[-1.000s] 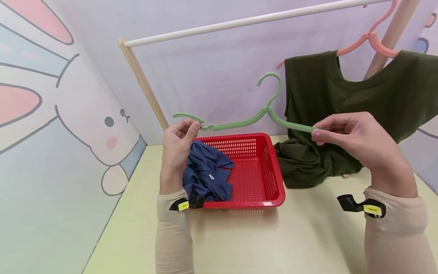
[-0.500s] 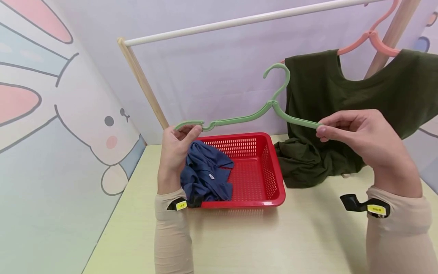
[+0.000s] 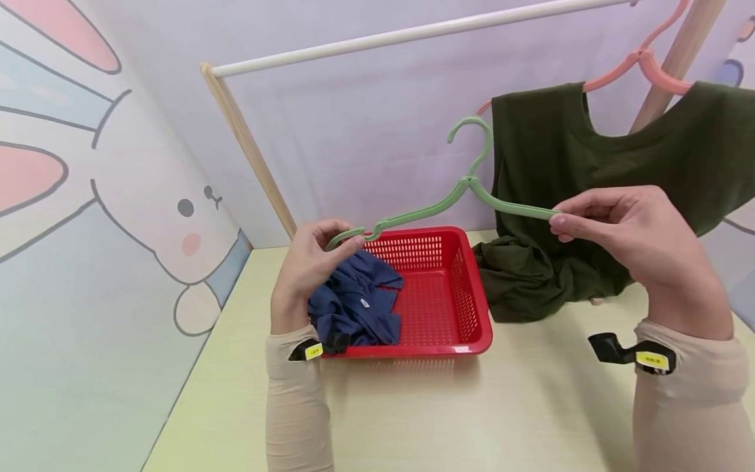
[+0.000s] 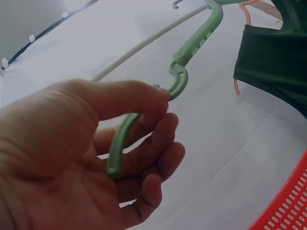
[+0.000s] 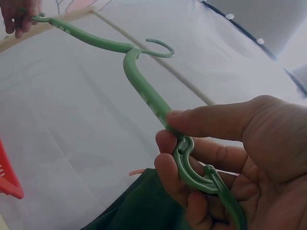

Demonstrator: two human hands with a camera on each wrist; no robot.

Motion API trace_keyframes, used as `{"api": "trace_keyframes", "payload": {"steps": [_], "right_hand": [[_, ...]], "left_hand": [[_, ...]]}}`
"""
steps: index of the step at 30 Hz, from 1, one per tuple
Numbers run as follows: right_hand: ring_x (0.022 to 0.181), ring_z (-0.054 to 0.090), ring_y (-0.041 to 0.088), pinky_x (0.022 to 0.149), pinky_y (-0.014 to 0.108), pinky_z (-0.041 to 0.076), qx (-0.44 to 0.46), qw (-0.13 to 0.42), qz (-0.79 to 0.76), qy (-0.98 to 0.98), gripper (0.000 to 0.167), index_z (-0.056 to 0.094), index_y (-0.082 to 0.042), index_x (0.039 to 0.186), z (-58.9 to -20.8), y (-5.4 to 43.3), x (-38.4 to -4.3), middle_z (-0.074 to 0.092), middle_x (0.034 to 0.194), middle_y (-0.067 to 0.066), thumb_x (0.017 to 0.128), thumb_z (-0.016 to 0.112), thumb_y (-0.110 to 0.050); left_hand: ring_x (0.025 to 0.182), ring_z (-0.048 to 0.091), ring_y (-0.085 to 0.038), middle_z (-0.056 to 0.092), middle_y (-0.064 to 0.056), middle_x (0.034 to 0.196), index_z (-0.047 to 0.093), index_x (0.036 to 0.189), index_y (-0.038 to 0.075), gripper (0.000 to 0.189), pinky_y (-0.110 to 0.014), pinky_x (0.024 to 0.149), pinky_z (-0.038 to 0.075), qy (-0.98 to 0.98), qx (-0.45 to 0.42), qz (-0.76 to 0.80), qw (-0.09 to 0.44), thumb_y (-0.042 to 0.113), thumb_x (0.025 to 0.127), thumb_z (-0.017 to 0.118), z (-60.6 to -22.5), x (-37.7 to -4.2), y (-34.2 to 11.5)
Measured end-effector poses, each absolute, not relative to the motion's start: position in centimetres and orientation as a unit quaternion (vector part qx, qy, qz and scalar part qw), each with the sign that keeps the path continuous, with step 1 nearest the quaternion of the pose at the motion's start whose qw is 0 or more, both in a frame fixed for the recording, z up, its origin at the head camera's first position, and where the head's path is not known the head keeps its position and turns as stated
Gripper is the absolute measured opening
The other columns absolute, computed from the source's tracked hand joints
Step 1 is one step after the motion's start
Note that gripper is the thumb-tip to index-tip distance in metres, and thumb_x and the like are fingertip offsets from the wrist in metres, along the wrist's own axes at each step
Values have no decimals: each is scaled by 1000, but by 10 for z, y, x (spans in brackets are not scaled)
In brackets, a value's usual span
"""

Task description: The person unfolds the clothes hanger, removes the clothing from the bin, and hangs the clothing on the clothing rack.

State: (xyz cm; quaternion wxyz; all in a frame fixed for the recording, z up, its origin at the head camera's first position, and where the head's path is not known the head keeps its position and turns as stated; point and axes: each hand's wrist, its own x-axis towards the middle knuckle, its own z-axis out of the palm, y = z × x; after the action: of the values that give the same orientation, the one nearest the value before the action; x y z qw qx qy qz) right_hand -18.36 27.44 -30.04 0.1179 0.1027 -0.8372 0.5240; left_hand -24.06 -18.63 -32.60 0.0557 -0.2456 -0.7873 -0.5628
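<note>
**A green hanger [image 3: 469, 181] is up in the air**

A pale wall [image 3: 65, 393] with a big bunny drawing [image 3: 147, 210] is at the left. A light yellow table [image 3: 472, 419] is below the hands. Behind it is a rack with a white pole [image 3: 425, 35] and wooden legs [image 3: 250, 147].

A dark green shirt [image 3: 625, 160] hangs at the right. Some dark green cloth [image 3: 519, 285] lies bunched on the table under it; it is hard to tell if it is all 1 piece.

A red basket [image 3: 413, 352] full of little holes sits on the table. Blue cloth [image 3: 354, 321] lies inside, on the left.

The green hanger is above the back of the basket. Its hook is up and bends to the left. Its right arm goes in front of the dark green shirt. A pink hanger [image 3: 660, 75] is in the neck of that shirt.

The right hand [image 3: 625, 223] pinches the hanger's right arm with thumb and fingers. The end past the pinch curls back into the palm. The left hand [image 3: 309, 259] pinches the other end, just past a curvy bend. The tip there turns back to the palm.

A small white tag [image 3: 364, 303] shows on the blue cloth.
</note>
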Motion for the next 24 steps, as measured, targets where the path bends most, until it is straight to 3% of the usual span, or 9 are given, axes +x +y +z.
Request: {"api": "trace_keyframes", "payload": {"steps": [8,11,16,24], "right_hand": [[83,78,13,83,12,56,82,104,501,-855,22,85,-5,118,-302,274,-185,83,91,1,100,87,-16],[85,78,10,83,11,54,79,93,474,-872,20,85,-9,118,-302,275,-184,83,91,-2,101,86,-20],[86,77,7,81,9,53,88,89,439,-890,17,86,-13,117,-301,275,-184,83,92,-4,102,85,-22],[95,77,-3,80,8,52,88,126,456,-877,38,81,-16,134,-299,277,-181,83,109,-18,98,89,-24]], "left_hand": [[78,62,-28,78,-10,104,83,113,6,13,-30,64,43,-839,-233,-488,69,16,106,79,-326,-242,-181],[82,63,-29,78,-13,107,82,117,4,16,-28,68,47,-841,-230,-484,73,14,106,77,-327,-243,-179],[102,70,-28,76,-20,120,75,128,-2,23,-26,85,55,-834,-234,-495,65,11,110,70,-327,-245,-176],[107,68,-30,74,-20,124,73,129,-3,23,-27,88,54,-833,-229,-500,61,11,112,68,-326,-245,-174]]}}
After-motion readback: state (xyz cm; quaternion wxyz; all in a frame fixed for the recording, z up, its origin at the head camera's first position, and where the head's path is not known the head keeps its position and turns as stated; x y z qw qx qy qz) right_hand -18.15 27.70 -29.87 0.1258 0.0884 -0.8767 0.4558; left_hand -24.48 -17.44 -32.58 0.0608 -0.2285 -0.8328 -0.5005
